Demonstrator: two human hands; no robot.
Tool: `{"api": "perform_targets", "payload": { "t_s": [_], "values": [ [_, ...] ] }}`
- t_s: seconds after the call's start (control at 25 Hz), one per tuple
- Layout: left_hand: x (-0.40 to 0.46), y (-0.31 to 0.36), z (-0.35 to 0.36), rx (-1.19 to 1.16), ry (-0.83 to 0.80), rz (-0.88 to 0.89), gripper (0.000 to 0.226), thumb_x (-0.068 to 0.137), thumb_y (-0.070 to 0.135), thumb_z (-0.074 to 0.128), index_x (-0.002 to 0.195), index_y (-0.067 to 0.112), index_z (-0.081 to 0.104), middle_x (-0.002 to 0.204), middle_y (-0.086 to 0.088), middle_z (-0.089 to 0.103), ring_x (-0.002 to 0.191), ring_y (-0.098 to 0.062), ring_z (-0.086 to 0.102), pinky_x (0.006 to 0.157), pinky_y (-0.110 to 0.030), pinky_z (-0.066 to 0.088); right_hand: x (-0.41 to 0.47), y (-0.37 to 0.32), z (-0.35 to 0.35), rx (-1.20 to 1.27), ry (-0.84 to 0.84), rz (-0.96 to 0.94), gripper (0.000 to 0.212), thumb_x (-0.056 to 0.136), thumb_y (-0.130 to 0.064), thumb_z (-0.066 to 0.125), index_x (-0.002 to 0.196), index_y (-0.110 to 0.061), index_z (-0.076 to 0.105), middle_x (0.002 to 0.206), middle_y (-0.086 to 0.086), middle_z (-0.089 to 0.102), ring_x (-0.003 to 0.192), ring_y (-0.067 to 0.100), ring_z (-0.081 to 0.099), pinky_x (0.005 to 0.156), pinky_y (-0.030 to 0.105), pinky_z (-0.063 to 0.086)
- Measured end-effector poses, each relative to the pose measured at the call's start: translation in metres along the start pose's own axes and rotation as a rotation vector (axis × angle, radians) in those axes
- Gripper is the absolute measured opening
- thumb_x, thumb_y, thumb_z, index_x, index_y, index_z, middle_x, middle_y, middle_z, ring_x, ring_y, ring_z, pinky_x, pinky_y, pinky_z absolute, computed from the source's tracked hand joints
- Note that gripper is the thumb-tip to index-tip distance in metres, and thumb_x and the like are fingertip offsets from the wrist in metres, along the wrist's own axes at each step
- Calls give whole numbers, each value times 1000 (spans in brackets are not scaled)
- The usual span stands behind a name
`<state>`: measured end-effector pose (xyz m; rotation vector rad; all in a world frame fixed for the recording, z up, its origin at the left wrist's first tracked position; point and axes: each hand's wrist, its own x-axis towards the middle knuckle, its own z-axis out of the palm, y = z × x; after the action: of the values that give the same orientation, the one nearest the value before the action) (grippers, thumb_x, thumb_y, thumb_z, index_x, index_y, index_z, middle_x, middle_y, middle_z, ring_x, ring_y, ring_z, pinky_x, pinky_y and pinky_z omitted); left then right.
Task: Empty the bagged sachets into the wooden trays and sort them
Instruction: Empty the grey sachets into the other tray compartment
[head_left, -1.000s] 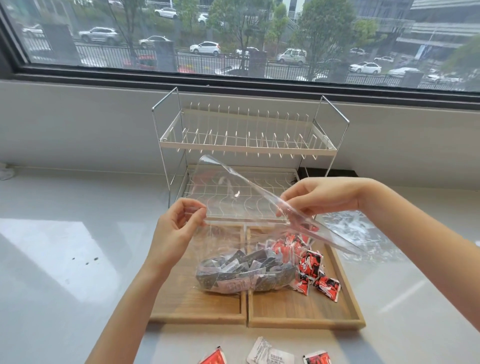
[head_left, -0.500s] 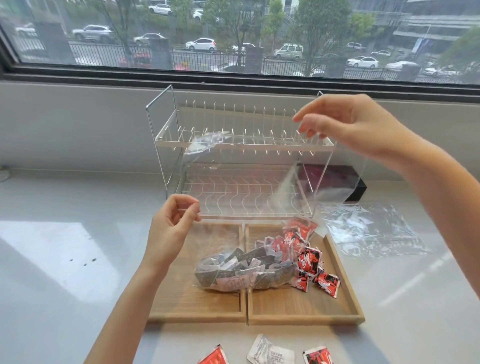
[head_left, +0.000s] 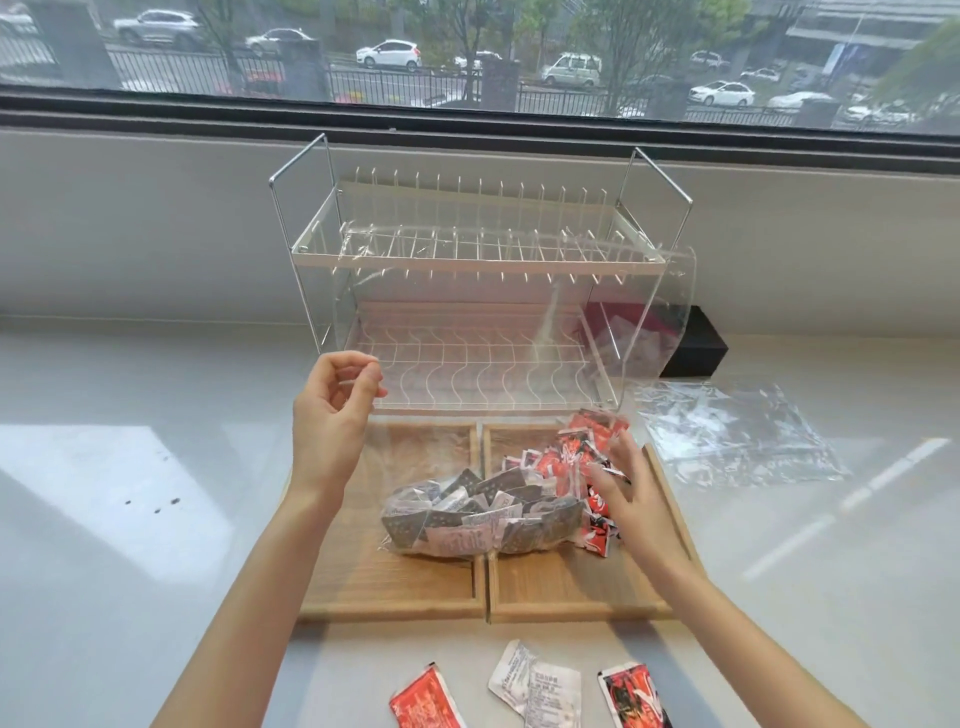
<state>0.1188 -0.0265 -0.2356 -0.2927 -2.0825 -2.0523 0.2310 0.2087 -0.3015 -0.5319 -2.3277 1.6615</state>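
Observation:
Two wooden trays sit side by side, the left tray (head_left: 389, 587) and the right tray (head_left: 571, 587). A clear plastic bag (head_left: 613, 312) stands open above them, its bottom full of grey and white sachets (head_left: 483, 514) that straddle both trays. A pile of red sachets (head_left: 576, 457) lies in the right tray. My left hand (head_left: 332, 415) pinches the bag's left edge. My right hand (head_left: 628, 493) is low over the red sachets, fingers spread and blurred; I cannot tell whether it is inside the bag.
A white wire dish rack (head_left: 467, 260) stands right behind the trays. An empty clear bag (head_left: 727, 436) lies flat to the right, with a black box (head_left: 698, 343) behind it. Three loose sachets, red (head_left: 426, 701), white (head_left: 535, 691) and red (head_left: 634, 696), lie in front of the trays.
My right hand let go of the bag's raised top edge and dropped to the red sachets. My left hand kept its pinch on the bag.

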Motion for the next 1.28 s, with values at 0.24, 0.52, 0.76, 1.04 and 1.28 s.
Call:
{"api": "perform_targets", "payload": {
  "t_s": [0.24, 0.52, 0.76, 1.04, 1.28],
  "values": [
    [-5, -10, -9, -19, -61, -71, 16, 86, 18, 54, 99, 27, 55, 94, 6, 61, 87, 0, 59, 73, -8, 47, 1, 36, 25, -336, -214, 49, 64, 82, -23, 63, 138, -18, 33, 142, 1, 42, 129, 18, 41, 106, 31, 31],
    [-58, -82, -18, 338, -391, -540, 76, 81, 19, 62, 142, 14, 17, 143, -7, 39, 124, -14, 41, 88, -19, 40, 2, 37, 33, -428, -114, 57, 55, 82, -26, 63, 132, -15, 41, 133, 7, 51, 120, 24, 48, 100, 34, 36],
    [-68, -111, -11, 586, -417, -422, 58, 77, 21, 66, 128, 14, 39, 127, -8, 55, 116, -22, 49, 100, -37, 40, 0, 42, 28, -684, -306, -38, 65, 85, -32, 58, 138, -9, 28, 138, 8, 42, 127, 22, 35, 106, 31, 27],
    [-78, -84, -21, 432, -269, -263, 38, 82, 15, 60, 114, 23, 41, 113, -10, 56, 89, -19, 57, 79, -31, 51, -11, 18, 29, -443, -177, -157, 38, 82, -6, 59, 119, -12, 48, 113, 4, 60, 103, 17, 56, 85, 23, 40],
    [-98, -67, -65, 463, -51, -343, 46, 83, 19, 59, 126, 16, 43, 104, -8, 54, 89, -24, 55, 75, -31, 48, -32, -4, 54, -308, -308, -60, 58, 84, -18, 61, 135, -17, 34, 115, 4, 58, 90, 17, 61, 84, 30, 47]
  ]
}}
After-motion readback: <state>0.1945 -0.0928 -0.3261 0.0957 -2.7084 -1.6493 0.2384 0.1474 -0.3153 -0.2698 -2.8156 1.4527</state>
